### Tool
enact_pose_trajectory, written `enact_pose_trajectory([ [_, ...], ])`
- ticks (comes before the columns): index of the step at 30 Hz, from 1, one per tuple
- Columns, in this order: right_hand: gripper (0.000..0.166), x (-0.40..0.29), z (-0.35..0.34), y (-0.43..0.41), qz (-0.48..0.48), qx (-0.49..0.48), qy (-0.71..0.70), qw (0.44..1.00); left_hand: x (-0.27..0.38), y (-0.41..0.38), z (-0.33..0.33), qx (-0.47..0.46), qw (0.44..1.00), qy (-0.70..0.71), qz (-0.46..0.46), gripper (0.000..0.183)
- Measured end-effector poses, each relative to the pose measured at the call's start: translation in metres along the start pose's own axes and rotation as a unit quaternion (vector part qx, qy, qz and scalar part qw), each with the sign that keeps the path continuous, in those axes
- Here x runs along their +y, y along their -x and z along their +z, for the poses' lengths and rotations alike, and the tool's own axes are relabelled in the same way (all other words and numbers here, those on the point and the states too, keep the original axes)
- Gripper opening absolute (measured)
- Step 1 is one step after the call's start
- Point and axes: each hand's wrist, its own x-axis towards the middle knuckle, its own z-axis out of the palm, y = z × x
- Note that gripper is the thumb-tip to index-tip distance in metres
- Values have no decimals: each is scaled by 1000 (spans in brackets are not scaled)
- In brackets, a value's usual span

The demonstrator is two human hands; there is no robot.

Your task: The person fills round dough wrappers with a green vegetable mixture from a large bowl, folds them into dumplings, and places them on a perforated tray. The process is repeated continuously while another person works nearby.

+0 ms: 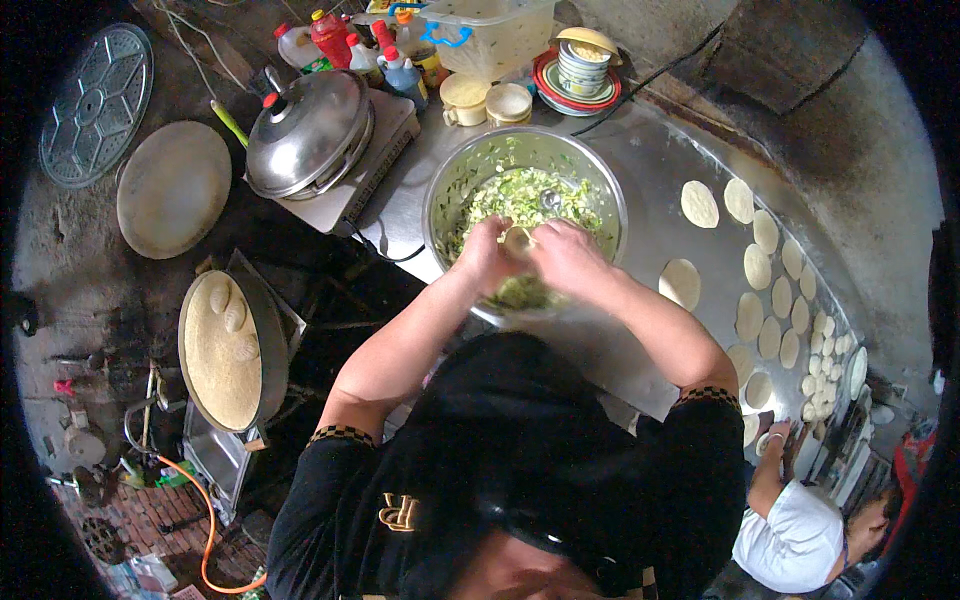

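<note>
A large stainless steel bowl [616,176] stands before me, with a chopped green and pale vegetable filling [525,196] in it. A spoon's round metal part [550,199] shows in the filling. Over the bowl's near half, my left hand [491,251] and my right hand [562,247] hold a small dough piece [517,240] between them; blur hides the finger grip. Flat dough rounds [679,283] lie on the metal table [637,337] to the right, with several small dough balls [825,367] farther along.
A lidded pan [311,135] sits on a portable cooker [390,127] at the upper left. Below it, a deep round pan [274,360] holds several pleated dough pieces [235,316]. Bottles, cups and stacked bowls [583,75] stand behind the bowl. A person in a white shirt [795,536] works at lower right.
</note>
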Motion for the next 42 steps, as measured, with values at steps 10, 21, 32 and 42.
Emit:
enact_pose_trajectory([
  [10,8,-20,-5,-13,62,131,-178,973,-31,-15,-1,-98,981,134,103,58],
  [21,12,-15,-10,-17,81,173,-198,961,-25,-28,2,-65,972,54,221,64],
  [32,7,-14,-17,-14,3,192,-166,967,-25,-26,0,112,933,-110,324,59],
  [42,8,-26,-28,-6,45,148,-236,959,-8,-10,-7,-75,975,-36,204,65],
])
